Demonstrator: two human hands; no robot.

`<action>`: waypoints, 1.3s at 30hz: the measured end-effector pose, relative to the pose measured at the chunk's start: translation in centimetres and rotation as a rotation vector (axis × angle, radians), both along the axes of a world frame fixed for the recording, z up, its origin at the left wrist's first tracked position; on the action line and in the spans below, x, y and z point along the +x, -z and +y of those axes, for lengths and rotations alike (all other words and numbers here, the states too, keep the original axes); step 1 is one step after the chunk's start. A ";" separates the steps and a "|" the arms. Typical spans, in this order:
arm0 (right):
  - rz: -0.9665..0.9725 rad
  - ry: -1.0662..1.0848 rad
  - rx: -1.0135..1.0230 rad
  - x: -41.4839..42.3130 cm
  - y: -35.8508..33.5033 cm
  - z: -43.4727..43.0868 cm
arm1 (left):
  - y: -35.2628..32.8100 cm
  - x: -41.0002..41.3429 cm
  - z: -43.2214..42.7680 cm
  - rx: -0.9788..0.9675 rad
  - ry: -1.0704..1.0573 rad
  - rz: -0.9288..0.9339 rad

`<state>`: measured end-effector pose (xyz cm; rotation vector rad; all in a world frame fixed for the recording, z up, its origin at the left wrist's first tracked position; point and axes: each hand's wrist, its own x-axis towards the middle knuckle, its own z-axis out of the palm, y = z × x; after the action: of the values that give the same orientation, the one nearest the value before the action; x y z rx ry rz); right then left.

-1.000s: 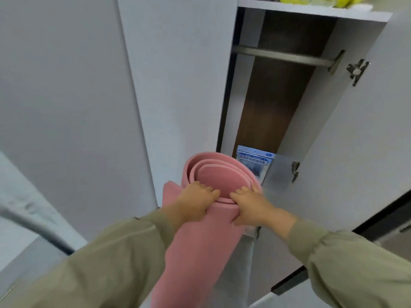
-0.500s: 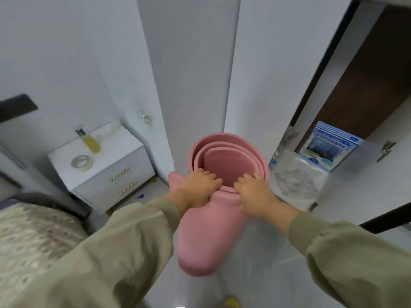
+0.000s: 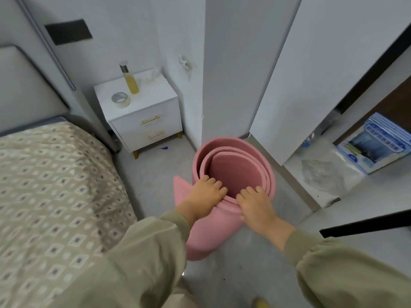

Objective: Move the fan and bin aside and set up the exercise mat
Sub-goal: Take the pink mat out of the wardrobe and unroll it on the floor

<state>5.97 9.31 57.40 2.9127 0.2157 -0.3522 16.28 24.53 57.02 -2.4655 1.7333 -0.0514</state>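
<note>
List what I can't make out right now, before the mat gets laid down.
- Fan and bin: outside the head view.
- Pink mat, lower end: partly behind the left sleeve.
- Thumbs of left hand and right hand: hidden beneath the hands.
- Blue package print: too small; right edge cuts it off.

Grey floor [image 3: 155, 185], bearing a white two-drawer nightstand [image 3: 153, 94] on yellow feet, a bed [image 3: 55, 185] under a patterned cover, and a small blue scrap [image 3: 164, 148]. On the nightstand top: an upright bottle [image 3: 130, 80] of yellow liquid and a tape roll [image 3: 120, 99] lying flat. Wardrobe base [image 3: 293, 168]: blue printed package [image 3: 373, 147], clear plastic bag [image 3: 322, 176].
</note>
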 end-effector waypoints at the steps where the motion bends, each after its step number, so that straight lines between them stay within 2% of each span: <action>1: -0.003 -0.015 -0.006 -0.8 0.3 -0.7 | 0.4 -1.2 -0.5 -0.016 -0.026 0.002; 7: -0.132 -0.102 -0.044 -5.0 0.2 -5.3 | 0.6 -7.4 -4.0 -0.104 -0.171 -0.048; 10: -0.154 -0.121 -0.026 -7.0 -0.2 -6.6 | 0.0 -10.0 -5.2 -0.081 -0.214 -0.046; 12: -0.173 -0.072 -0.045 -8.6 -1.1 -7.9 | -0.3 -11.4 -6.2 -0.062 -0.217 -0.030; 14: -0.178 0.099 -0.119 -10.2 -3.1 -10.4 | -0.8 -12.3 -7.4 -0.049 -0.211 -0.006; 17: -0.021 0.314 -0.388 -12.3 -6.1 -15.4 | -1.6 -12.9 -9.5 -0.052 -0.203 0.003; 20: 0.255 0.367 -0.640 -13.8 -6.9 -19.5 | -2.8 -13.2 -11.6 -0.046 -0.181 -0.001; 22: 0.355 0.328 -0.723 -14.3 -6.9 -21.6 | -3.4 -13.4 -12.6 -0.056 -0.157 -0.001; 27: 0.378 0.071 -0.861 -15.4 -7.5 -25.5 | -4.5 -13.3 -13.7 -0.048 -0.103 -0.009; 29: 0.414 0.031 -0.894 -15.4 -7.1 -25.9 | -5.3 -13.2 -14.4 -0.046 -0.088 -0.033; 31: 0.392 0.001 -0.882 -15.0 -6.9 -26.1 | -5.8 -13.1 -14.8 -0.019 -0.072 -0.044; 39: 0.046 -0.037 -0.713 -7.9 -7.3 -26.2 | -6.4 -12.5 -14.4 0.083 -0.171 0.025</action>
<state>-1.96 -16.94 64.74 2.1976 0.1167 -0.3913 3.74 10.12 63.44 -2.5521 1.4952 0.0671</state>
